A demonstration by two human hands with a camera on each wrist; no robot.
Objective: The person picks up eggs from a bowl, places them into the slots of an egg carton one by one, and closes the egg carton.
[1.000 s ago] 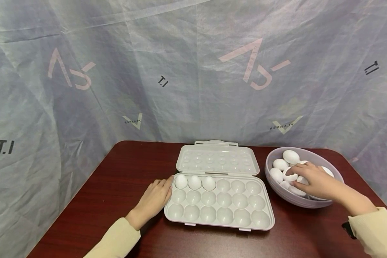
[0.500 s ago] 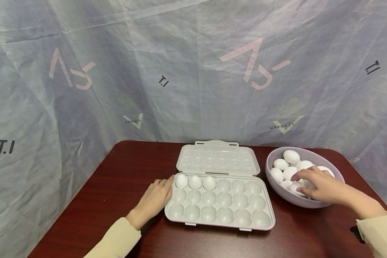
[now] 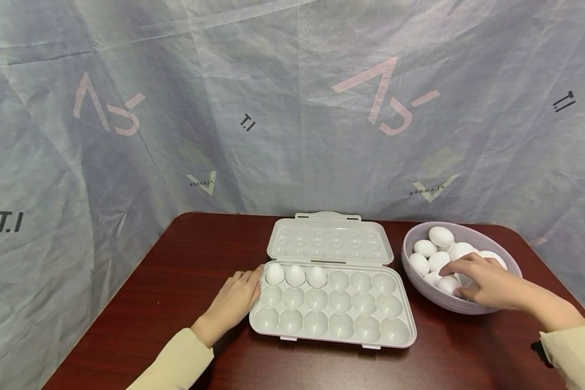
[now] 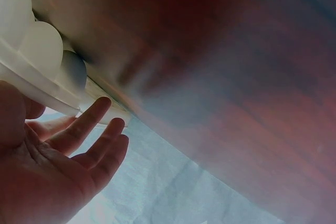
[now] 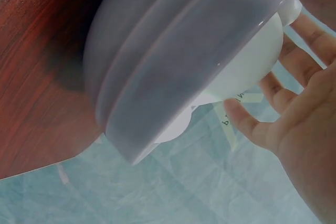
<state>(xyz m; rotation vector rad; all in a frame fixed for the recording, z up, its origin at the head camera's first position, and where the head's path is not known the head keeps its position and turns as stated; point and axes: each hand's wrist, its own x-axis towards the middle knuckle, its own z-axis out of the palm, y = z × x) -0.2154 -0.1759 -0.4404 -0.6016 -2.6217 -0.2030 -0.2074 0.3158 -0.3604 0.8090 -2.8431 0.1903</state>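
one egg (image 3: 449, 284) under my right hand (image 3: 487, 283), fingers curling on it; likely light, smooth, fragile, so i'd cup its sides. left hand (image 3: 234, 303) flat against the tray (image 3: 401, 337).

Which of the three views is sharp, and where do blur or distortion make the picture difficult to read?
Head view: sharp, evenly lit, wide-angle bending at the edges; egg tray and bowl read clearly. Left wrist view: table smeared; left hand soft. Right wrist view: the bowl fills the frame very close; right hand fairly clear.
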